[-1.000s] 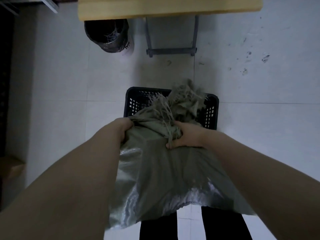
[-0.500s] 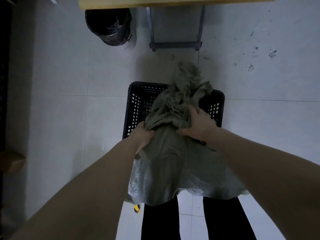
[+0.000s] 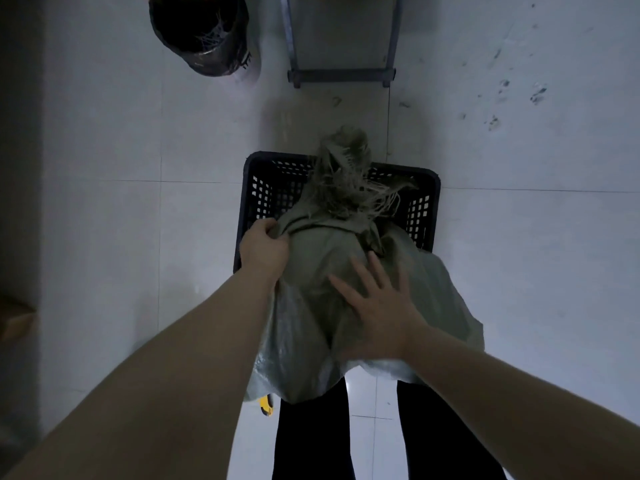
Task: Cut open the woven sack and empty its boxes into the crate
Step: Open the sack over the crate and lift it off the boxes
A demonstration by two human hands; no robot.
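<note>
A grey-green woven sack (image 3: 322,271) lies over the near rim of a black perforated plastic crate (image 3: 263,188) on the tiled floor. Its frayed, bunched end (image 3: 346,168) points up over the crate's far side. My left hand (image 3: 265,249) pinches a fold of the sack at its left shoulder. My right hand (image 3: 377,306) lies flat on the sack's middle with fingers spread. No boxes are visible; the sack hides the crate's inside.
A black bin (image 3: 204,32) with loose threads stands at the back left. A metal table frame (image 3: 341,72) stands behind the crate. A small yellow tool (image 3: 266,405) peeks out on the floor under the sack, by my legs. A cardboard box (image 3: 15,320) sits at the far left.
The sack has been lowered further onto the crate. My right hand let go of the bunched end and now rests flat lower on the sack. My left hand keeps its grip.
</note>
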